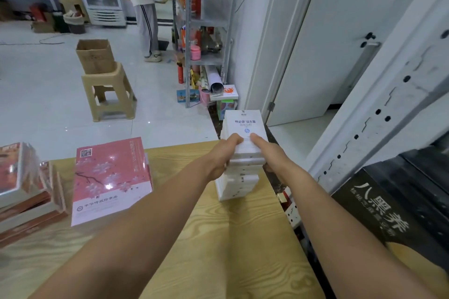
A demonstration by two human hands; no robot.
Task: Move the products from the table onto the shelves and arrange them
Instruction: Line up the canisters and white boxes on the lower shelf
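Observation:
A stack of several white boxes (245,124) with blue print stands on the wooden table (243,238) near its far right corner. My left hand (224,156) grips the stack's left side, thumb lying on the top box. My right hand (268,153) grips its right side, thumb on top too. A pink flowered box (109,179) leans on the table to the left. Red and white boxes (21,184) are piled at the far left edge. The white shelf upright (379,114) rises at the right, with a black box (379,211) on its low shelf.
A tan plastic stool (109,94) carrying an open cardboard box (94,56) stands on the tiled floor beyond the table. A metal rack (204,31) of bottles stands behind it. A person (143,7) stands by the rack. A white door (315,56) is ajar at right.

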